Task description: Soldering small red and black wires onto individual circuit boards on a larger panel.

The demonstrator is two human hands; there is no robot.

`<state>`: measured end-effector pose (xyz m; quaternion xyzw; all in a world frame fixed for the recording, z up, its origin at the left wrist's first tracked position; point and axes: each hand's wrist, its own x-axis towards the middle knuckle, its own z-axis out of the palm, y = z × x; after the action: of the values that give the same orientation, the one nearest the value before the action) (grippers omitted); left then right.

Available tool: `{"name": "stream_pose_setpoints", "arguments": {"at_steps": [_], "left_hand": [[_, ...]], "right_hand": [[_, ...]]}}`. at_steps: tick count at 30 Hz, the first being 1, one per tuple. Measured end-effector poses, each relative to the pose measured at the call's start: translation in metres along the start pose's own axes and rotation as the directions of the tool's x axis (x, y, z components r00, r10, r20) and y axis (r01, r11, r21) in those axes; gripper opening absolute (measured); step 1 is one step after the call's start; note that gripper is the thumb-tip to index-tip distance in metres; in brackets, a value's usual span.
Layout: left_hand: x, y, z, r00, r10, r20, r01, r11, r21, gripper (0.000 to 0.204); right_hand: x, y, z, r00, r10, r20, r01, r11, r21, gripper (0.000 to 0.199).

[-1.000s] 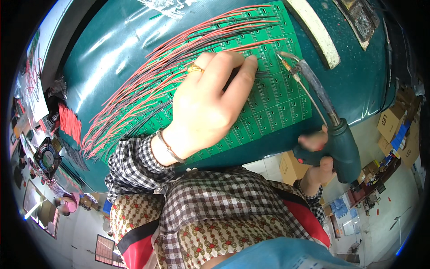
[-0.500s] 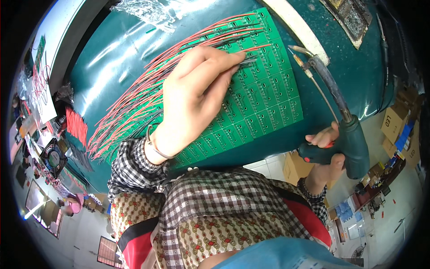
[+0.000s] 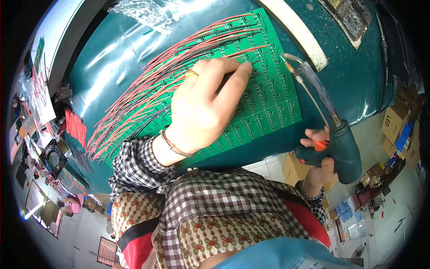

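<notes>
Wide fisheye, head-worn, facing down, near worktable (image 3: 354, 92)

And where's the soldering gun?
The soldering gun is right of centre in the head view, held in the right hand, its tip near the right edge of the circuit boards.

Table (image 3: 349, 80): smooth, glossy
Wires (image 3: 148, 85): plastic-coated
Soldering gun (image 3: 345, 143): matt plastic body (image 3: 348, 159), dull metal barrel (image 3: 320, 93)
Wrapping (image 3: 145, 15): crinkled, shiny plastic
Sleeve (image 3: 134, 163): matt cloth
Box (image 3: 295, 169): matt cardboard

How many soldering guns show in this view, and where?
1: the soldering gun in the right hand, to the right of the green boards. Others may be hidden in the cluttered background.
</notes>
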<state>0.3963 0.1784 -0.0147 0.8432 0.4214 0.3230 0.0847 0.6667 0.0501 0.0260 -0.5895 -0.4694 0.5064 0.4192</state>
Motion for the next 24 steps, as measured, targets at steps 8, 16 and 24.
{"name": "stream_pose_setpoints", "arguments": {"at_steps": [8, 16, 24], "left_hand": [[0.0, 0.001, -0.004, 0.999, -0.032, 0.032, 0.032, 0.999, 0.003, 0.035], [0.0, 0.001, -0.004, 0.999, -0.032, 0.036, 0.033, 0.999, -0.039, 0.037], [0.0, 0.0, -0.004, 0.999, -0.034, 0.032, 0.035, 0.999, -0.036, 0.036]], "right_hand": [[0.0, 0.003, 0.007, 0.999, -0.026, 0.043, 0.027, 0.999, -0.02, 0.083], [0.002, -0.008, 0.015, 0.999, 0.041, 0.024, -0.04, 0.999, -0.034, 0.071], [0.005, -0.01, 0.022, 0.999, 0.048, -0.002, -0.048, 0.997, -0.063, 0.069]]}}
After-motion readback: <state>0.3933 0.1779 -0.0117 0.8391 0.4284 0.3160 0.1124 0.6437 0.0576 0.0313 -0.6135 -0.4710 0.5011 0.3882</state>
